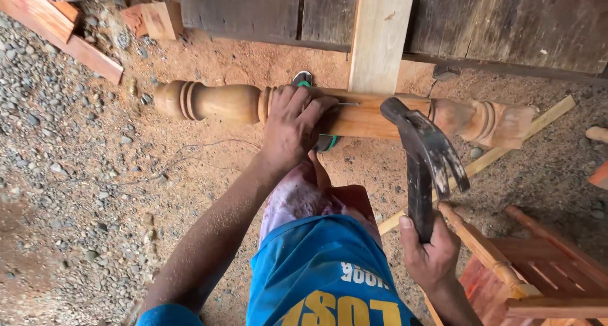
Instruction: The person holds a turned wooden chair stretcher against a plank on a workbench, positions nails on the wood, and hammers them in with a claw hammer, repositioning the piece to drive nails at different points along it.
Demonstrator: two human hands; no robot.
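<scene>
A turned wooden post (221, 102) lies sideways across my view, against an upright pale plank (379, 38). My left hand (291, 125) wraps over the post's square middle and pinches a thin nail (347, 104) that points along the wood toward the plank. My right hand (429, 250) grips the handle of a dark claw hammer (423, 150), whose head hovers just right of the nail, close to the post. A foot in a green-strapped sandal (305, 80) shows partly behind the post.
Gravel and sandy ground (76, 174) spread to the left. Dark wooden boards (506, 22) form a wall at the top. Reddish timber offcuts (57, 28) lie top left. A slatted wooden frame (538, 269) stands at bottom right, with a thin pale strip (506, 149) on the ground.
</scene>
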